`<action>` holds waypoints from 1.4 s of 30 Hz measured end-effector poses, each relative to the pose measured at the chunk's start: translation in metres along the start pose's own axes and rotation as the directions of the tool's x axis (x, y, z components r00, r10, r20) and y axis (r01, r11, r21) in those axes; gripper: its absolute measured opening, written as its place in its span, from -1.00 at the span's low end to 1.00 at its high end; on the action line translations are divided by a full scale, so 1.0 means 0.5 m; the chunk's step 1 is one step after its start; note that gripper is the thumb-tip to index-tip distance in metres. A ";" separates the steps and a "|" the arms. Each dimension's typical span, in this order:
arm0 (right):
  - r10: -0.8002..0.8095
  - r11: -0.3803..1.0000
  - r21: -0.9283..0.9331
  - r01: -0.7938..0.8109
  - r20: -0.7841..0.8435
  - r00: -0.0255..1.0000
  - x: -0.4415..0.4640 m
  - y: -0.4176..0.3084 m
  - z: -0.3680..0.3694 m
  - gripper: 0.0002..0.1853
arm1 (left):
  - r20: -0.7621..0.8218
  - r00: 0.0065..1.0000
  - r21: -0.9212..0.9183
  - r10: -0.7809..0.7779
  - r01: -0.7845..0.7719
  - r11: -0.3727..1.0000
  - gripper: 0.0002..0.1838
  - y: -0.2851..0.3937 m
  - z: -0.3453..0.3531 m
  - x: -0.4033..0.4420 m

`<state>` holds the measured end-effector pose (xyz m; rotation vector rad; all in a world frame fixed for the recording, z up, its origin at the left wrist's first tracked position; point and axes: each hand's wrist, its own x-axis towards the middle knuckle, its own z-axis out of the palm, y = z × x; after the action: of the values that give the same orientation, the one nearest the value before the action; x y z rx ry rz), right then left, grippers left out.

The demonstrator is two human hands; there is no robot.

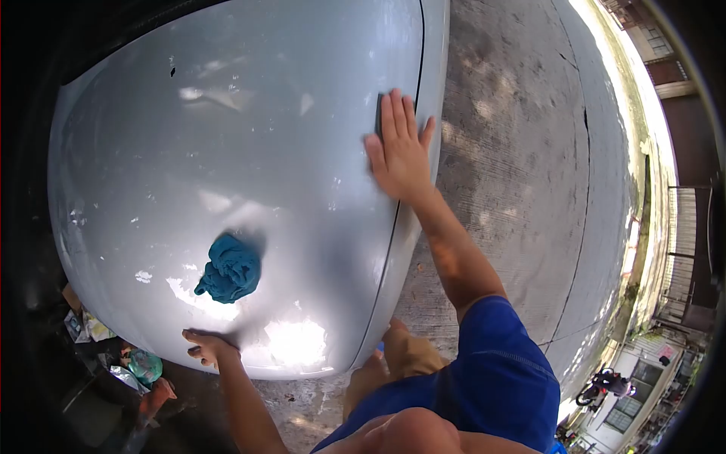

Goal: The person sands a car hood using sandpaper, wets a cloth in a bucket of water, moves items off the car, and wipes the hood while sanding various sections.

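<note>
grey hood [265, 159] | my right hand [403, 159]: fingers straight over dark pad [380, 111] | left hand [213, 350]: half-curled, gripping nothing | green bag [144, 366]: contents unclear

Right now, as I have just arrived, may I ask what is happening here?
A person's right hand lies flat over a dark pad, mostly hidden by the fingers, near the side edge of a silver car hood. The left hand rests at the hood's near edge. A crumpled blue cloth lies on the hood, touched by neither hand.
</note>
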<state>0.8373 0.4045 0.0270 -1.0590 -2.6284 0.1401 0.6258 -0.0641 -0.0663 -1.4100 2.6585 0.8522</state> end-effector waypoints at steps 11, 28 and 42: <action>-0.104 0.986 0.143 0.088 0.105 0.989 -0.264 -0.007 0.069 -0.13 | 0.000 1.000 0.012 -0.007 0.007 1.000 0.21 0.006 -0.009 -0.006; -0.100 0.992 0.077 0.104 -0.063 0.993 0.188 0.095 0.001 -0.20 | -0.025 0.999 0.069 -0.020 0.022 0.997 0.20 -0.008 -0.004 0.006; -0.005 0.999 0.041 0.011 -0.135 0.991 0.395 0.137 0.030 -0.20 | -0.023 0.999 0.057 -0.034 0.036 0.998 0.19 0.007 -0.015 -0.006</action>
<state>0.7431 0.5907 0.0468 -1.0074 -2.4982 0.1170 0.6268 -0.0636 -0.0575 -1.4569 2.6432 0.7547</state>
